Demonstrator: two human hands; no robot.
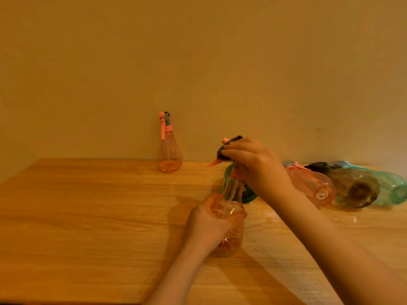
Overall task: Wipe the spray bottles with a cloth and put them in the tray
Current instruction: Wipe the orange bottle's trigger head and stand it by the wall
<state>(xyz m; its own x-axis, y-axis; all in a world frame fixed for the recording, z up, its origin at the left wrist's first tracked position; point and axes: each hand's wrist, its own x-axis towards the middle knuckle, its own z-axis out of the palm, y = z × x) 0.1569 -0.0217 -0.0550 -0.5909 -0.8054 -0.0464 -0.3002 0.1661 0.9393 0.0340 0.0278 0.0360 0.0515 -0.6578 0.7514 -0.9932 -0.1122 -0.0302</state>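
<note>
Wooden table [88, 216] beneath the hands, grain running sideways, plain tan wall [198, 62] beyond the hands

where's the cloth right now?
Head view, centre-right: the dark cloth is pinched in the right hand over the spray head of the orange bottle that the left hand holds above the table.

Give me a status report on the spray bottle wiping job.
Done, apparently: three bottles lie on their sides at the right; no tray can be made out under them. In hand: the left hand grips an orange bottle while the right hand presses a dark cloth on its sprayer. Left: one upright orange bottle by the wall.
</note>
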